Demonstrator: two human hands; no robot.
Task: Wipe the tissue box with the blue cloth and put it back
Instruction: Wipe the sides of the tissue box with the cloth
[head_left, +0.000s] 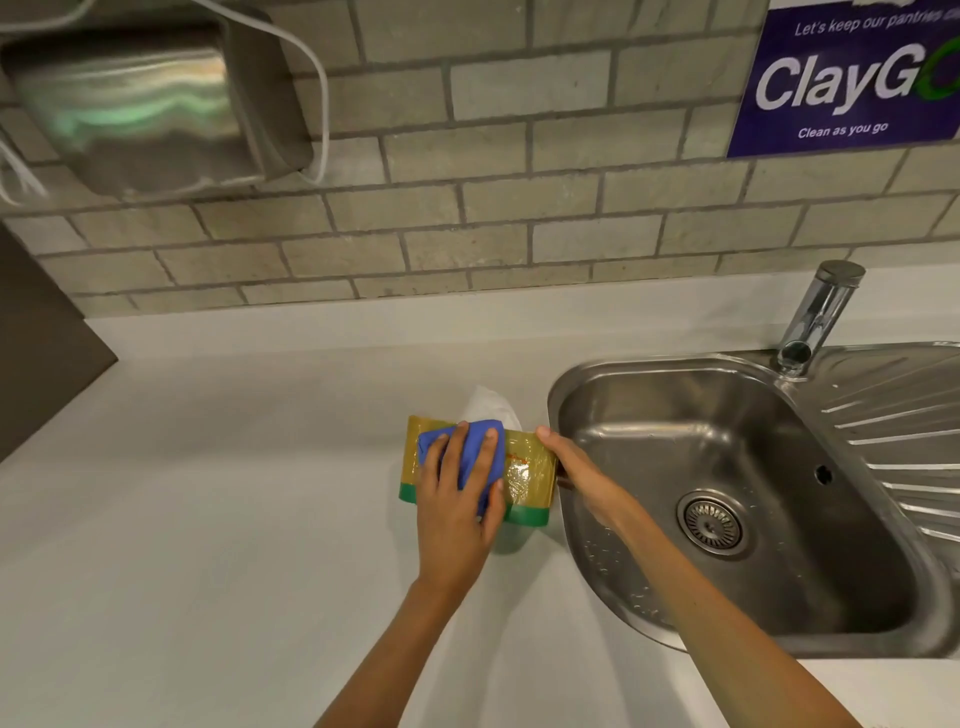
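Note:
The tissue box (527, 475) is yellow with a green bottom band and a shiny plastic wrap. It lies on the white counter just left of the sink, with a white tissue (485, 402) sticking out at its far side. My left hand (460, 499) presses the blue cloth (475, 449) flat onto the box's top face, fingers spread over it. My right hand (576, 473) grips the box's right end, beside the sink rim.
A steel sink (727, 613) with drain and ribbed draining board fills the right side, with a chrome tap (818, 317) behind it. A metal dispenser (140, 104) with white cables hangs on the tiled wall at the upper left. A blue poster (852, 78) hangs upper right.

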